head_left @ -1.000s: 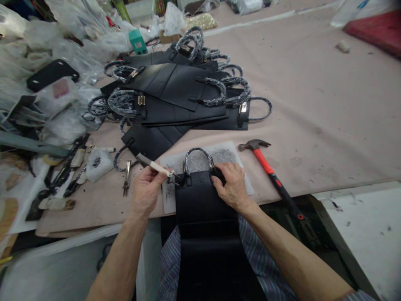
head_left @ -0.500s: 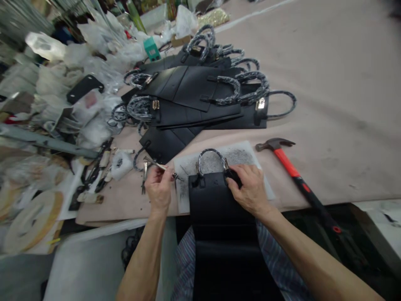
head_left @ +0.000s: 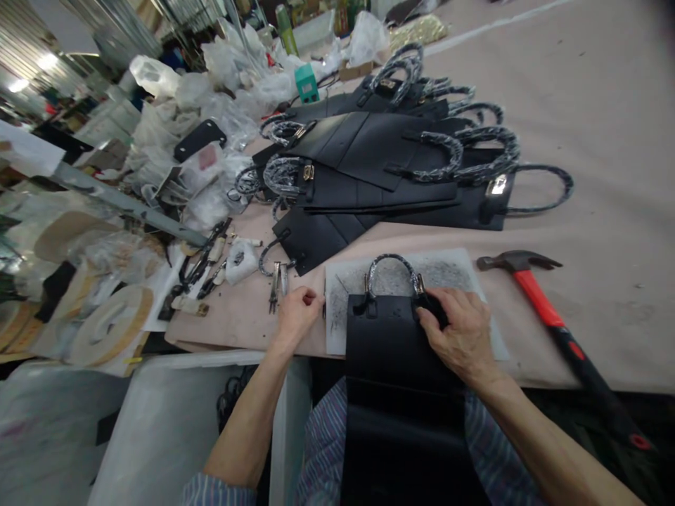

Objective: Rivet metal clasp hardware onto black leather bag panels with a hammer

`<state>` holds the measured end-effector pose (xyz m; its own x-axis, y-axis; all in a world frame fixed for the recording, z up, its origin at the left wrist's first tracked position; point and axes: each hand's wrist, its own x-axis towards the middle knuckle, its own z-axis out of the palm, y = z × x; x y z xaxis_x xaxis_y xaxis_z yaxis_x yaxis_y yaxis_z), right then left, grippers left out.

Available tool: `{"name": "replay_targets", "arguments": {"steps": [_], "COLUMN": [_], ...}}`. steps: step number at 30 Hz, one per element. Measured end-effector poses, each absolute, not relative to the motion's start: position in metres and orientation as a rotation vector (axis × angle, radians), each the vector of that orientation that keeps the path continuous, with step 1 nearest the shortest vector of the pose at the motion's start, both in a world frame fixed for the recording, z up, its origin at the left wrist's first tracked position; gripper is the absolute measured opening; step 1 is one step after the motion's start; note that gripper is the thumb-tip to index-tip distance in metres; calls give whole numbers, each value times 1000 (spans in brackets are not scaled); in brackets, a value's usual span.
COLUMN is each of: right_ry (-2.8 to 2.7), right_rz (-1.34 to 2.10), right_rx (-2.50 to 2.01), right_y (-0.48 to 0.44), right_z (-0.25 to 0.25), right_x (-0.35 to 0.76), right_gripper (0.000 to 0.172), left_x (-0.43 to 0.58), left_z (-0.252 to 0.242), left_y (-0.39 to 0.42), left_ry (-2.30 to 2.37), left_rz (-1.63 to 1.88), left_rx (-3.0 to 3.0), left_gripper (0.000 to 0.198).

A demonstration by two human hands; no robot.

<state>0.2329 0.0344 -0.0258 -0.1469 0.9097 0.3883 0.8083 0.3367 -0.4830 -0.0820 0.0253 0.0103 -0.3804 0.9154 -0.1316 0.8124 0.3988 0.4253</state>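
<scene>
Head view, and there is only this one. Your right hand (head_left: 463, 330) lies flat and spread on the upper right corner of the black bag panel (head_left: 393, 344), fingers covering the right end of its wrapped handle (head_left: 391, 270). Nothing gripped there; it presses down. Your left hand (head_left: 298, 316) is curled nearly closed just off the left edge of the white pad (head_left: 453, 270). You may be pinching something small at the fingertips, but I cannot tell what, if anything.

The panel's long axis runs from your lap straight away from you, handle end farthest, arching over the pad. So the handle's left fitting (head_left: 365, 303) sits open and uncovered between your two hands, just right of your left knuckles. The left hand is the nearer one to it.

The pliers (head_left: 277, 281) lie on the table (head_left: 606, 140) just beyond your left hand, pointing away from you. The hammer (head_left: 543, 306) lies off to your right, head away, red grip slanting back towards you, apart from the right hand. A stack of finished panels (head_left: 380, 169) sits beyond the pad.
</scene>
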Motion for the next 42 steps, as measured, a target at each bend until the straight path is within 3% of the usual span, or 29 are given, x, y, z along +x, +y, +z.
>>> {"name": "replay_targets", "arguments": {"steps": [4,13,16,20,23,25,33,42], "right_ry": [-1990,-1974,-1957,-1950,-1949,-1947,-1947,-1937], "right_rz": [191,260,302,328,337,338,374,372], "right_rx": [-1498,-1543,-1549,-1562,-1565,-1561,-1566,-1536], "right_y": [34,33,34,34,34,33,34,34], "right_z": [-24,-23,-22,-20,-18,-17,-12,-14], "right_x": [232,231,230,230,230,230,229,231], "right_gripper": [27,27,27,25,26,27,26,28], "left_x": [-81,-96,-101,-97,-68,-37,40,42], "left_z": [6,10,11,23,40,47,19,-3], "left_y": [39,46,55,58,51,46,33,22], "left_ry": [2248,2331,2299,2080,1732,1534,1418,1415], "left_rz": [406,106,21,423,944,1092,1123,1198], "left_rx": [1382,1533,1482,1163,1021,1025,1280,1284], "left_gripper": [5,23,21,20,34,40,18,14]}}
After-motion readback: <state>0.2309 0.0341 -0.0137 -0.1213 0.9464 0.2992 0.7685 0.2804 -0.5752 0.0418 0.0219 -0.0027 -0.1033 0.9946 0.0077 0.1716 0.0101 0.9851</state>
